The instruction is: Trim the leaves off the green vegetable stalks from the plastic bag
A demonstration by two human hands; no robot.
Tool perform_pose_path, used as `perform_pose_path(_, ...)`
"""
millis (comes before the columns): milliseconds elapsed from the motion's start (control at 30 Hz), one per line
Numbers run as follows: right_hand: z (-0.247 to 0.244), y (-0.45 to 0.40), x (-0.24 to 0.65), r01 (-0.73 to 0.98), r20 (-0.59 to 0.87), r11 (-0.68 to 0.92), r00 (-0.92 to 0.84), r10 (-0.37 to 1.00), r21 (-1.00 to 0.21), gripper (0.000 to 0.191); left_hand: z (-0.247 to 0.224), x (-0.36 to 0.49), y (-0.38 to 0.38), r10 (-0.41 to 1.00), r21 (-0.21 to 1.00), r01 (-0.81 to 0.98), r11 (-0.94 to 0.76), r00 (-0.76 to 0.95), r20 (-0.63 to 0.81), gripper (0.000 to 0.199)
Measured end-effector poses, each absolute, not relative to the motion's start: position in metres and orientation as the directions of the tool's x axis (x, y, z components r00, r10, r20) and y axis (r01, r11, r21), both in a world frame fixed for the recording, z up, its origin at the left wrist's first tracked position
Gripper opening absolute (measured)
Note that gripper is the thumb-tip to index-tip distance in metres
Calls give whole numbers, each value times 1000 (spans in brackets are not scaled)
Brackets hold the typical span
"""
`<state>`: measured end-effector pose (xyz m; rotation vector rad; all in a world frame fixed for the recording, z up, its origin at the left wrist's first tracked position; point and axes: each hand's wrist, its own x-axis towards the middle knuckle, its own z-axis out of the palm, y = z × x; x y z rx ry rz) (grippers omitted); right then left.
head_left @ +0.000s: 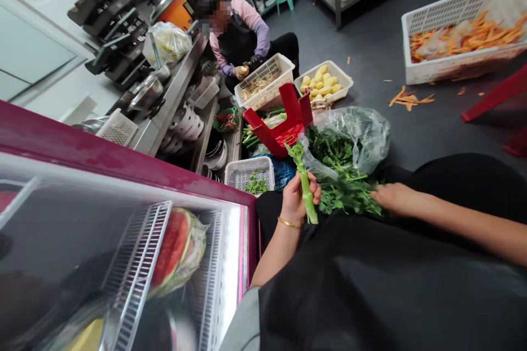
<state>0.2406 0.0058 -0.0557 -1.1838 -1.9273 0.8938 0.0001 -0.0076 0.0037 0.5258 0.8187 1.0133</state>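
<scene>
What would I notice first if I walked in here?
Probably the left hand in the middle, gripping a thick green stalk, while the right hand rests on a heap of leafy greens. Bright orange peelings fill a white basket at the upper right.

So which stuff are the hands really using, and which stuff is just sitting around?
In use:
- left hand holding green stalk
- right hand on leafy greens
- plastic bag of greens

Just lying about:
- red stool
- basket of potatoes
- carrot peels
- watermelon

Single head-worn view, looking forward and steeply down, close over the lap, floor beyond
</scene>
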Motion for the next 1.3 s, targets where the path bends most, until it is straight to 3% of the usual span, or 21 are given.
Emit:
perform_pose_path(100, -49, 18, 224, 410, 82, 324, -507, 858, -853, 27, 1, 15, -4, 930, 753, -548, 363, 165, -328, 37)
perform_pose_path(233, -19, 18, 187, 325, -89, 161, -636, 767, -932, 38, -4, 41, 2, 955, 798, -550, 245, -5, -297, 32)
perform_pose_path(400, 1, 37, 210, 254, -50, 46, -360, 932, -966, 39, -5, 52, 0, 965, 853, -464, 237, 13, -261, 34)
perform_pose_path(533, 15, 60, 227, 132, 110, 129, -141, 984, -983, 37, -6, 58, -2, 975, 895, -392, 212, 19, -222, 29)
perform_pose_path(633, 19, 47, 217, 207, 236, 247, -76, 969, -947, 25, -7, 62, 1, 964, 875, -415, 250, 17, -267, 30)
perform_pose_path(700, 16, 27, 213, 203, 320, 378, -266, 909, -903, 24, -7, 61, 2, 952, 848, -447, 285, 28, -306, 32)
perform_pose_path(767, 11, 12, 217, 119, 288, 403, -524, 801, -907, 23, -5, 58, 1, 936, 823, -453, 342, 94, -338, 32)
perform_pose_path(833, 8, 13, 228, 86, 139, 233, -589, 796, -969, 23, -3, 53, 0, 903, 782, -451, 430, 229, -364, 32)
perform_pose_path(933, 8, 38, 238, -24, -88, -118, -517, 851, -993, 27, 1, 45, -2, 796, 684, -437, 584, 472, -379, 35)
perform_pose_path(1000, 9, 56, 233, -145, -100, -210, -540, 836, -967, 35, 3, 42, -4, 724, 630, -413, 658, 575, -381, 34)
perform_pose_path(1133, 8, 58, 210, -186, -20, -118, -458, 889, -976, 33, 5, 44, -10, 734, 605, -458, 651, 582, -349, 29)
perform_pose_path(1233, 6, 31, 203, 52, 125, 142, -246, 961, -988, 30, 6, 46, -13, 752, 594, -483, 643, 542, -375, 28)
perform_pose_path(1300, 4, 9, 208, 252, 352, 416, -263, 898, -874, 24, 6, 44, -10, 773, 570, -524, 633, 469, -427, 30)
